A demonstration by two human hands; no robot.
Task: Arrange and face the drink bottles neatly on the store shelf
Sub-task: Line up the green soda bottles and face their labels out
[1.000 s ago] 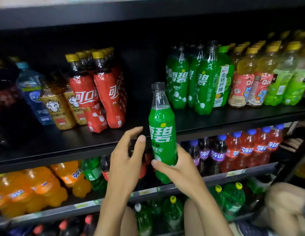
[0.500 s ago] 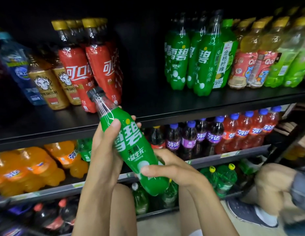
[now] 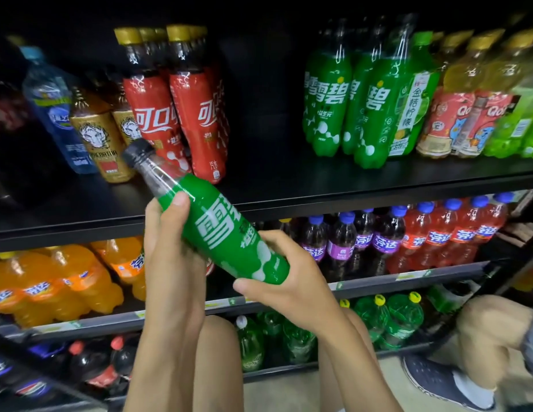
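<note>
Both hands held one tilted green plastic soda bottle [image 3: 226, 236]: the left hand [image 3: 167, 248] gripped its upper body, the right hand [image 3: 292, 283] its base, below the black shelf [image 3: 318, 188].

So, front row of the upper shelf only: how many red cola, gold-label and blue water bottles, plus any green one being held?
Red cola bottles: 2
Gold-label bottles: 2
Blue water bottle: 1
Green bottle, held: 1
Total: 6

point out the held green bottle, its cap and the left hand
green bottle [image 3: 226, 233], head view, on its label
cap [image 3: 137, 150], head view, on its dark top
left hand [image 3: 167, 248], head view, below the thumb
</note>
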